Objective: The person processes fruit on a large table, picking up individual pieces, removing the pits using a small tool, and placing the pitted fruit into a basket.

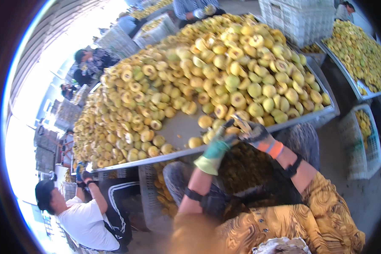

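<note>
Yellow fruit (234, 130) sat between my two gloved hands at the near edge of the metal tray (178, 127), just above its rim and touching both gloves. My left hand (218, 146), in the green glove, was curled narrow about it from below, fingers closed on its side. My right hand (255, 134), in the dark glove with the orange cuff, pressed in from the other side. Something pale showed at its fingertips, but the motion blur kept me from telling whether that was a tool or a piece of the fruit, or how far that hand was closed.

The heap of fruit (224, 63) covered most of the tray, many pieces showing a hollow where the stone had been, with a bare patch of metal just in front of me. A dark brown mass (241, 169) lay in my lap under the tray's edge.

I judged that I was in the middle of working one piece, opening or stoning it, with both hands braced against each other. Any move after that called for a steady left grip and a careful twist or push from the right, kept clear of my own fingers.

A co-worker in a white shirt (84, 220) crouched well apart at my left, and a white crate (300, 19) stood beyond the heap.
</note>
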`<state>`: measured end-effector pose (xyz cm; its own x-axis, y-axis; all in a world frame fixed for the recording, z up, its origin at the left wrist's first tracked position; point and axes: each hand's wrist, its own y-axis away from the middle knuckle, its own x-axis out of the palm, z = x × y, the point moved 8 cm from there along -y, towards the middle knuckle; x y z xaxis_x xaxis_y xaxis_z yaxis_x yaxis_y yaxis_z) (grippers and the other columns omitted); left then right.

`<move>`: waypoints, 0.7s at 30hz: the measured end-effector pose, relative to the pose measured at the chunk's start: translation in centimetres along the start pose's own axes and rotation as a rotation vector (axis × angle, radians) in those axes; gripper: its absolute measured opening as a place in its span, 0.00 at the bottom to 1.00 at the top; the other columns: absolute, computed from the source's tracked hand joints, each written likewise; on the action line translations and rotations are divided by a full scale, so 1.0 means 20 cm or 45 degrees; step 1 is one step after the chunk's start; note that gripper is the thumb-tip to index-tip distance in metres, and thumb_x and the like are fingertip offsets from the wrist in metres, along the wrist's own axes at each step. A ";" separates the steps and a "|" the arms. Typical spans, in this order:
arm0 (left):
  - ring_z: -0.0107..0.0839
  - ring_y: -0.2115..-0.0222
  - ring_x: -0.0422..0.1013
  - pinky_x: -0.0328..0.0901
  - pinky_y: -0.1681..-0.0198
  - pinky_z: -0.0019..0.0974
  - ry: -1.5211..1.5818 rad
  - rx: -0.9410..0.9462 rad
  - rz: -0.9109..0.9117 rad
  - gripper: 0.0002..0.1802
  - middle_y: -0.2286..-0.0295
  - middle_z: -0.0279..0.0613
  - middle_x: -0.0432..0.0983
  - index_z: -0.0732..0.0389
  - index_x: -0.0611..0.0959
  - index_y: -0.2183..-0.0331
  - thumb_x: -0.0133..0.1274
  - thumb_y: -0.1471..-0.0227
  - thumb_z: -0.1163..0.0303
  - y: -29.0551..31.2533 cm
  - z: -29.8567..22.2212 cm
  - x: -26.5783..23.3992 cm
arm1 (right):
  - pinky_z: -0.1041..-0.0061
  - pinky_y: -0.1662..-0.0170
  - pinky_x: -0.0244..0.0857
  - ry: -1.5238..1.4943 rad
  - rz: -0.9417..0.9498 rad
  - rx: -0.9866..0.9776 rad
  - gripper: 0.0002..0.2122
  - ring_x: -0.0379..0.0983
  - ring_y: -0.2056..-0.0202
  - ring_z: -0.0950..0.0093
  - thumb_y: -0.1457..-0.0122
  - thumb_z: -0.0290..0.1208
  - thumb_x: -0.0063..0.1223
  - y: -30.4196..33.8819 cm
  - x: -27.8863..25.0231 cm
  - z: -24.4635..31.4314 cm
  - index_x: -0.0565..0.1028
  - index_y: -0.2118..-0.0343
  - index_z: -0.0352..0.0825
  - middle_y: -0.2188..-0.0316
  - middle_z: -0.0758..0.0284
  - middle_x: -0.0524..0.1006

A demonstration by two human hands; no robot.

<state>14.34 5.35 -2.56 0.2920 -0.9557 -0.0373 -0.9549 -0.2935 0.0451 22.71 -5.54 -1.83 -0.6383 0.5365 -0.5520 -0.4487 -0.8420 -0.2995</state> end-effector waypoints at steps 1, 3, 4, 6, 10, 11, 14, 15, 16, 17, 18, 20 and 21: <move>0.30 0.57 0.71 0.67 0.52 0.34 0.462 -0.117 0.037 0.27 0.56 0.41 0.73 0.60 0.70 0.46 0.55 0.47 0.72 0.03 0.00 -0.05 | 0.77 0.56 0.67 -0.188 0.034 -0.053 0.23 0.72 0.62 0.75 0.44 0.26 0.56 -0.04 0.00 0.10 0.67 0.45 0.29 0.54 0.64 0.75; 0.27 0.61 0.72 0.68 0.57 0.32 0.859 -0.252 0.007 0.21 0.60 0.40 0.75 0.60 0.75 0.50 0.56 0.46 0.67 0.03 0.03 -0.08 | 0.79 0.55 0.66 -0.638 0.087 -0.019 0.22 0.71 0.61 0.79 0.46 0.24 0.58 -0.04 0.02 0.19 0.69 0.48 0.27 0.57 0.68 0.75; 0.27 0.64 0.73 0.69 0.59 0.30 0.774 -0.271 -0.062 0.19 0.62 0.39 0.76 0.61 0.77 0.53 0.55 0.45 0.66 0.01 0.06 -0.11 | 0.80 0.54 0.65 -0.919 0.111 0.052 0.20 0.70 0.60 0.80 0.46 0.24 0.59 -0.04 0.06 0.18 0.71 0.50 0.27 0.59 0.69 0.76; 0.24 0.64 0.73 0.69 0.66 0.28 0.294 -0.116 -0.143 0.17 0.63 0.39 0.77 0.64 0.79 0.55 0.52 0.43 0.64 0.01 0.06 -0.17 | 0.81 0.53 0.65 -0.851 0.051 0.271 0.17 0.68 0.57 0.82 0.45 0.19 0.56 -0.05 0.05 0.24 0.71 0.51 0.25 0.57 0.69 0.74; 0.33 0.61 0.74 0.72 0.60 0.32 0.887 -0.054 -0.194 0.20 0.60 0.43 0.76 0.68 0.76 0.53 0.47 0.41 0.63 0.01 -0.05 -0.10 | 0.81 0.52 0.65 -1.043 -0.051 0.304 0.20 0.69 0.54 0.79 0.44 0.22 0.55 0.01 0.04 0.09 0.68 0.48 0.28 0.53 0.67 0.73; 0.35 0.61 0.74 0.73 0.60 0.35 0.915 -0.054 -0.234 0.22 0.60 0.44 0.76 0.67 0.75 0.53 0.46 0.41 0.60 0.02 -0.03 -0.13 | 0.80 0.52 0.66 -1.536 -0.097 0.048 0.20 0.69 0.53 0.77 0.44 0.25 0.56 0.01 0.04 0.14 0.68 0.48 0.29 0.52 0.67 0.73; 0.35 0.61 0.74 0.71 0.58 0.36 0.996 0.021 -0.335 0.23 0.60 0.44 0.75 0.65 0.75 0.53 0.47 0.42 0.57 0.06 -0.09 -0.13 | 0.77 0.50 0.66 -0.156 0.245 0.544 0.23 0.68 0.51 0.74 0.45 0.31 0.59 0.08 0.18 0.04 0.67 0.47 0.31 0.51 0.66 0.72; 0.34 0.60 0.73 0.69 0.55 0.35 0.982 0.086 -0.349 0.22 0.60 0.44 0.75 0.64 0.74 0.53 0.47 0.41 0.57 0.05 -0.12 -0.11 | 0.76 0.49 0.65 -0.227 0.130 0.374 0.26 0.68 0.51 0.73 0.46 0.36 0.60 0.10 0.29 -0.13 0.66 0.48 0.30 0.51 0.65 0.72; 0.34 0.60 0.73 0.69 0.55 0.35 0.976 0.081 -0.366 0.22 0.60 0.44 0.75 0.64 0.74 0.53 0.47 0.41 0.57 0.07 -0.10 -0.13 | 0.76 0.49 0.65 -0.239 0.143 0.372 0.26 0.68 0.51 0.73 0.46 0.36 0.60 0.09 0.33 -0.11 0.66 0.48 0.30 0.51 0.65 0.72; 0.33 0.59 0.73 0.68 0.54 0.35 0.933 0.112 -0.384 0.22 0.60 0.44 0.75 0.63 0.74 0.53 0.47 0.41 0.57 0.07 -0.10 -0.13 | 0.78 0.51 0.66 -0.579 0.089 0.409 0.23 0.69 0.54 0.76 0.46 0.31 0.58 0.09 0.32 -0.06 0.67 0.48 0.30 0.53 0.66 0.73; 0.33 0.59 0.72 0.67 0.52 0.35 0.890 0.143 -0.401 0.21 0.60 0.44 0.75 0.63 0.75 0.53 0.47 0.41 0.57 0.07 -0.10 -0.13 | 0.79 0.52 0.66 -0.920 0.031 0.440 0.21 0.70 0.57 0.79 0.45 0.25 0.56 0.08 0.30 -0.02 0.67 0.48 0.31 0.55 0.66 0.74; 0.30 0.58 0.71 0.66 0.52 0.33 0.893 0.148 -0.428 0.21 0.60 0.42 0.75 0.63 0.75 0.53 0.47 0.41 0.58 0.07 -0.06 -0.13 | 0.79 0.52 0.66 -0.904 0.028 0.446 0.21 0.70 0.57 0.79 0.46 0.25 0.57 0.06 0.27 0.04 0.67 0.49 0.30 0.55 0.65 0.74; 0.28 0.58 0.71 0.65 0.52 0.32 0.684 0.245 -0.470 0.20 0.60 0.40 0.75 0.64 0.76 0.54 0.47 0.40 0.58 0.07 -0.06 -0.14 | 0.79 0.51 0.65 -0.717 0.094 0.515 0.21 0.70 0.56 0.79 0.46 0.25 0.57 0.05 0.28 0.03 0.67 0.49 0.30 0.55 0.65 0.74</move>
<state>12.29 7.66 -1.09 0.5394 -0.6867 0.4873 -0.7658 -0.6407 -0.0553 18.29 -3.44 -4.71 -0.8541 0.5186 -0.0393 -0.5198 -0.8488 0.0967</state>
